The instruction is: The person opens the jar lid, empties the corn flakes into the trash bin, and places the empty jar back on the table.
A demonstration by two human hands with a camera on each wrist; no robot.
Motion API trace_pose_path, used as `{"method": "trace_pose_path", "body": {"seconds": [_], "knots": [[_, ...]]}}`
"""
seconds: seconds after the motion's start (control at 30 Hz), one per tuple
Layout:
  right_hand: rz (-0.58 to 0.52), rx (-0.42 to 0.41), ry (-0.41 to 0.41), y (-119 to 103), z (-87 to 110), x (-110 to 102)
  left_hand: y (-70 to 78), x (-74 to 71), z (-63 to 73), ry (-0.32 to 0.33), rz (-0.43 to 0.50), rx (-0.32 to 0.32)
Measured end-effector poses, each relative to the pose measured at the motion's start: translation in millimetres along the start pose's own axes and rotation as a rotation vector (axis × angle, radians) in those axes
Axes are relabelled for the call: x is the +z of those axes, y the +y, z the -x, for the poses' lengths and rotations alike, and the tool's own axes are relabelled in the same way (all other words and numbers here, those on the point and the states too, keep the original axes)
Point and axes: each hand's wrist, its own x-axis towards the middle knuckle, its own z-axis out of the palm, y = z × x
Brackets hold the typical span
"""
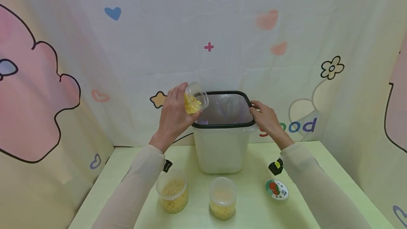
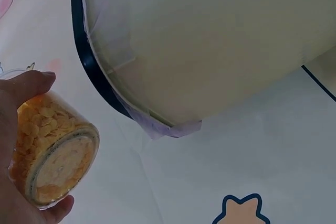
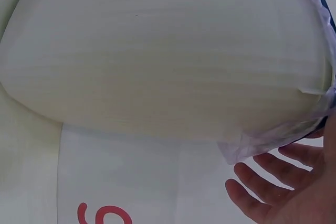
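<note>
My left hand [image 1: 174, 114] grips a small clear plastic jar [image 2: 60, 153] of yellow flakes, tipped over with its mouth toward the bin. The jar is beside the left rim of a white trash bin [image 1: 220, 151], and flakes [image 1: 192, 105] lie along its lower side. A black ring [image 1: 229, 126] holds a thin translucent liner [image 1: 230, 105] in the bin. At the bin's right edge, my right hand [image 1: 266, 117] pinches the rim between thumb and index finger. Its other fingers [image 3: 262, 184] spread loosely below the overhanging liner in the right wrist view.
Two clear tubs stand in front of the bin on the pale table [image 1: 254, 215]: a wider one [image 1: 173, 199] at left and a smaller one [image 1: 222, 204] in the middle, both with yellowish contents. A round printed lid [image 1: 277, 190] lies at right. A patterned cloth [image 1: 152, 45] hangs behind.
</note>
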Motion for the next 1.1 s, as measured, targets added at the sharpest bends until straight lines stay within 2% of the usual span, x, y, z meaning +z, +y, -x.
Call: {"method": "trace_pose_path", "body": {"seconds": [0.27,0.57,0.8,1.1], "knots": [[-0.019,-0.018,0.015,2.2,-2.4,4.1,-3.4,-0.6,-6.1,-0.048,-0.034,-0.007],[-0.036,-0.022,-0.003,4.1,-1.2,3.7,-10.0,3.3,-16.5,-0.054,-0.054,-0.032],[-0.034,-0.025,-0.007,4.9,-2.0,3.3,-10.7,6.7,-23.9,-0.100,-0.099,-0.008],[-0.052,-0.019,-0.002,4.7,-1.4,3.7,-6.8,8.3,-35.1,-0.122,-0.142,0.043]]}}
